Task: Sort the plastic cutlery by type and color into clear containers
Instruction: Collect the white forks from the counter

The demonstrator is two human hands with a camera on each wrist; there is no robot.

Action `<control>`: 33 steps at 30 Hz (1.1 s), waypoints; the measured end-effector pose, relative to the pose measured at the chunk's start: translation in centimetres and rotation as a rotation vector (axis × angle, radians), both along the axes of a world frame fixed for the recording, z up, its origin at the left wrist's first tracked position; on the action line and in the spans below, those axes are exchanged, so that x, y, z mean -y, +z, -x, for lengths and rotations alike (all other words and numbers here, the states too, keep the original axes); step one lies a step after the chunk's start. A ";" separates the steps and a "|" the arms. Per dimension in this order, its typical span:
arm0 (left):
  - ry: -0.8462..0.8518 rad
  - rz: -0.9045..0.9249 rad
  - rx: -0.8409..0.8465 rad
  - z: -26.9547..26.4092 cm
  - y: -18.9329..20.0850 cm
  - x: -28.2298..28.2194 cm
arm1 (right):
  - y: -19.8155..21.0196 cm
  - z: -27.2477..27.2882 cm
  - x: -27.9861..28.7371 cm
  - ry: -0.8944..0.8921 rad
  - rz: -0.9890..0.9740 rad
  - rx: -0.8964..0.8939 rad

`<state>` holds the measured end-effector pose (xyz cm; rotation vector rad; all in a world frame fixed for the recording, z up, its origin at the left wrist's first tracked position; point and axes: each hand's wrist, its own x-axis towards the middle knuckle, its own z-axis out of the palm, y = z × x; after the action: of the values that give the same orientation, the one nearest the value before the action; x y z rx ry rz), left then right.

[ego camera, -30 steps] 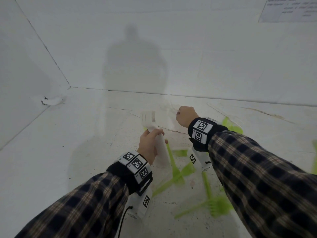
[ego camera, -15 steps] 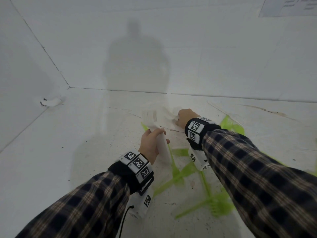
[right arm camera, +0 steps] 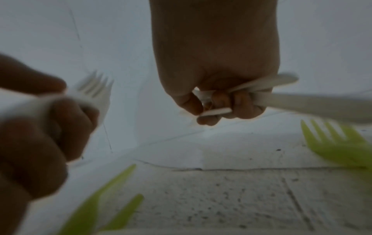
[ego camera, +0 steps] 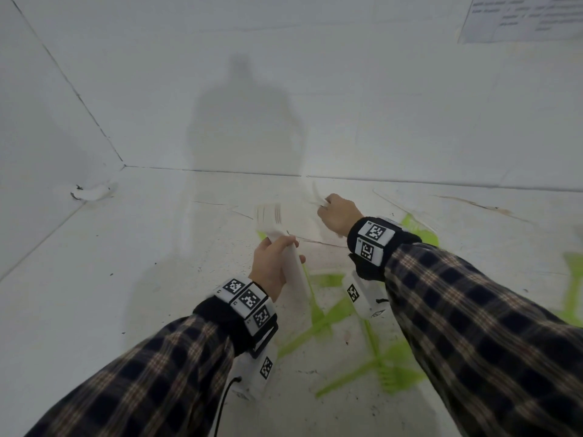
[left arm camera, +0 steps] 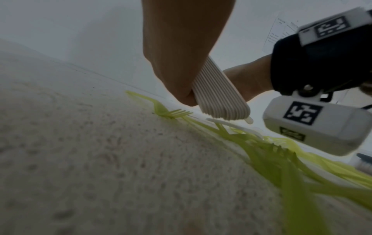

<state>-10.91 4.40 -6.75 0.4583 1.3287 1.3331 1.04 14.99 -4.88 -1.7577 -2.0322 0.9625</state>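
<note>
We held a nested stack of white forks (ego camera: 285, 247) in our left hand (ego camera: 272, 263), fingers wrapped round the handles, tines pointing toward 12 o'clock. The left wrist view showed the handle ends (left arm camera: 221, 98) lying flush, many thin layers pressed together, with one handle tip protruding just past the rest. Our right hand (ego camera: 339, 214), at 1 o'clock from the left, was curled tightly round a few loose white pieces (right arm camera: 261, 93); their type could not be read, since the working ends were blurred or hidden. Green forks (ego camera: 391, 372) lay scattered on the tabletop (ego camera: 126, 279) from 3 to 6 o'clock of our left hand, several crossing one another; another green fork (right arm camera: 338, 143) lay at 4 o'clock of the right hand. No clear container appeared in any view, so we judged the sorting to be at the gathering stage. We judged the cutlery light, thin and smooth: stiff enough along the handle, springy at the tines, and liable to slide out of a nested stack. We therefore recommend gripping at mid-handle, squeezing across the flat faces, and keeping the handle ends aligned. Crossed green forks should be lifted one at a time by the free handle end.
</note>
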 end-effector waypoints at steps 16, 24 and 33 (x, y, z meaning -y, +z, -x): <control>-0.010 -0.035 0.031 -3.9 0.0 0.8 | 0.4 -3.7 10.0 0.084 0.063 -0.420; -0.062 -0.082 0.008 -7.6 0.0 2.5 | 0.7 -8.0 12.0 0.040 0.055 -0.469; -0.093 -0.130 0.064 -11.5 0.7 3.6 | 0.9 -11.6 13.3 -0.110 0.061 -0.665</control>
<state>0.60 0.80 -6.03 0.5554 1.1590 1.3503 12.65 1.70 -4.01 -1.3083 -1.4790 1.3556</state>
